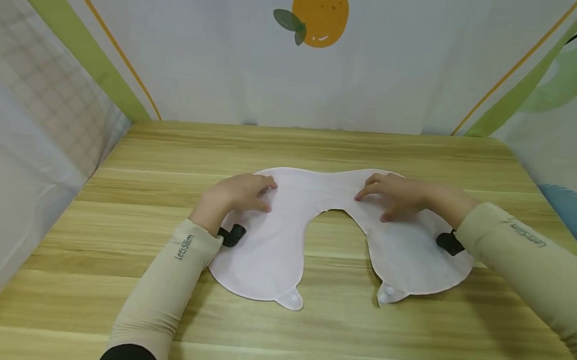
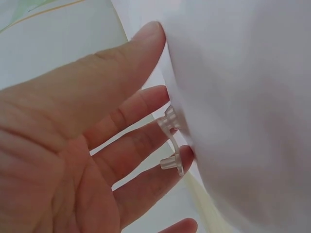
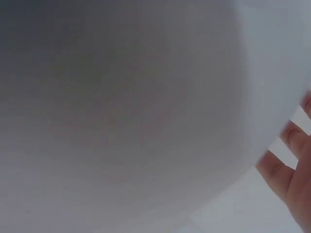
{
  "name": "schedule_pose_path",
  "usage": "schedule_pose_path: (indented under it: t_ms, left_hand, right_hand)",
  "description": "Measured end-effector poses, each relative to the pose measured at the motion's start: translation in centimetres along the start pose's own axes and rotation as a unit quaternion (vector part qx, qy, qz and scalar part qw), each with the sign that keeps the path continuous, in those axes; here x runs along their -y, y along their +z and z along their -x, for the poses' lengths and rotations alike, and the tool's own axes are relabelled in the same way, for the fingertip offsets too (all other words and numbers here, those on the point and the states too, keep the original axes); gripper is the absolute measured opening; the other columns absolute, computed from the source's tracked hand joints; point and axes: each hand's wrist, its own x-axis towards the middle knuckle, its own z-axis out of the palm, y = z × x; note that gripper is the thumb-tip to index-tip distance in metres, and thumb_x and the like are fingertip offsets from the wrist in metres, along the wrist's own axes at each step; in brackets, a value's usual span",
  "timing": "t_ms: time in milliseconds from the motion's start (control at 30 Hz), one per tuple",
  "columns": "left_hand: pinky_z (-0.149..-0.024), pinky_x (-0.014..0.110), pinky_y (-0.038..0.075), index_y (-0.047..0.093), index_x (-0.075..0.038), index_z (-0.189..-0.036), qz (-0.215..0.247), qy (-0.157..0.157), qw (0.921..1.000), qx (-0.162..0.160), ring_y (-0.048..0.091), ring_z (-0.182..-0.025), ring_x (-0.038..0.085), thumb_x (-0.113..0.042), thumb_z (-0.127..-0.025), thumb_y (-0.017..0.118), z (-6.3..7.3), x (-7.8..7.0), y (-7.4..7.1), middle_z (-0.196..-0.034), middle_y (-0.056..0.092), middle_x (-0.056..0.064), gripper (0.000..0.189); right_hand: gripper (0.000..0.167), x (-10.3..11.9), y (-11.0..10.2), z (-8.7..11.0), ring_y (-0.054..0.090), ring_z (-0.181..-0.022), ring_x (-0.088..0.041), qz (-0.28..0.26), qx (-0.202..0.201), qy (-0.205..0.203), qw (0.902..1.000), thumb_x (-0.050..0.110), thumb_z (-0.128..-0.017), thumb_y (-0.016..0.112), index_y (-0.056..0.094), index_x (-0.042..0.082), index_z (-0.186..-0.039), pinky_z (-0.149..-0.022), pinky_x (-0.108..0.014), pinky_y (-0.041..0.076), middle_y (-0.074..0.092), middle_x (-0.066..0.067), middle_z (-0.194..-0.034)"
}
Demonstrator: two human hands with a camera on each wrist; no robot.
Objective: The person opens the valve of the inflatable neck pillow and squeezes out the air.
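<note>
A pale pinkish-white U-shaped inflatable neck pillow (image 1: 284, 246) lies on the table, its opening toward the near side. Each of its two ends carries a small tab with a snap button (image 1: 291, 298). My left hand (image 1: 243, 194) rests on the pillow's left arm, thumb and fingers spread. In the left wrist view, a clear plastic valve (image 2: 170, 119) with its cap (image 2: 170, 162) off stands out from the fabric between thumb and fingers. On the upper right part, my right hand (image 1: 396, 195) touches the surface with fingers apart. The right wrist view is mostly filled by blurred pillow fabric.
The wood-grain table (image 1: 139, 270) extends around the pillow on every side. A white curtain (image 1: 216, 60) with a printed orange hangs behind its far edge, and patterned cloth (image 1: 45, 104) hangs at the left. Black wrist cameras (image 1: 233, 235) sit close to the pillow.
</note>
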Motion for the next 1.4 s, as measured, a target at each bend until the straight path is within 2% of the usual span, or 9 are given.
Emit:
schedule_pose_path:
  t_ms: [367, 667, 933, 1167, 1400]
  left_hand:
    - [-0.12, 0.047, 0.031, 0.045, -0.012, -0.149, 0.0, -0.001, 1.0, 0.0, 0.039, -0.144, 0.029, -0.025, -0.094, 0.069, 0.1, -0.1, -0.2, -0.159, 0.038, 0.008, 0.061]
    - [-0.118, 0.047, 0.035, 0.046, -0.012, -0.148, -0.003, -0.004, 1.0, 0.0, 0.046, -0.139, 0.027, -0.025, -0.094, 0.069, 0.1, -0.1, -0.1, -0.153, 0.047, 0.009, 0.06]
    - [-0.119, 0.046, 0.034, 0.047, -0.014, -0.148, -0.001, -0.007, 1.0, -0.001, 0.044, -0.141, 0.026, -0.026, -0.094, 0.07, -0.1, 0.0, 0.0, -0.155, 0.044, 0.007, 0.061]
    - [-0.119, 0.047, 0.034, 0.047, -0.014, -0.148, -0.004, -0.01, 0.9999, -0.001, 0.044, -0.14, 0.026, -0.027, -0.094, 0.07, -0.1, 0.1, 0.1, -0.152, 0.048, 0.008, 0.06]
    - [-0.12, 0.046, 0.032, 0.047, -0.014, -0.148, 0.005, -0.015, 0.9999, -0.001, 0.041, -0.144, 0.026, -0.027, -0.094, 0.07, -0.2, 0.2, 0.0, -0.157, 0.042, 0.006, 0.06]
  right_hand:
    - [0.05, -1.5, 0.8, 1.1, 0.041, -0.131, -0.043, -0.031, -0.035, -0.011, 0.9988, 0.013, -0.084, 0.079, 0.063, 0.013, -0.131, -0.106, -0.063, 0.033, 0.05, -0.016, -0.138]
    - [0.048, -2.1, 1.3, 1.8, 0.041, -0.131, -0.043, -0.041, -0.055, -0.01, 0.9976, 0.013, -0.084, 0.078, 0.064, 0.014, -0.131, -0.106, -0.064, 0.034, 0.05, -0.017, -0.138]
    - [0.046, -3.0, 1.8, 2.4, 0.043, -0.129, -0.043, -0.037, -0.075, -0.019, 0.9964, 0.01, -0.084, 0.078, 0.065, 0.013, -0.128, -0.104, -0.064, 0.035, 0.052, -0.018, -0.135]
    - [0.043, -3.7, 2.1, 3.0, 0.043, -0.128, -0.045, -0.046, -0.089, -0.016, 0.9948, 0.007, -0.083, 0.078, 0.067, 0.013, -0.124, -0.103, -0.064, 0.035, 0.053, -0.02, -0.135]
    - [0.043, -4.1, 2.2, 3.9, 0.045, -0.127, -0.046, -0.05, -0.102, -0.013, 0.9934, 0.006, -0.083, 0.077, 0.067, 0.011, -0.125, -0.1, -0.064, 0.037, 0.053, -0.021, -0.135]
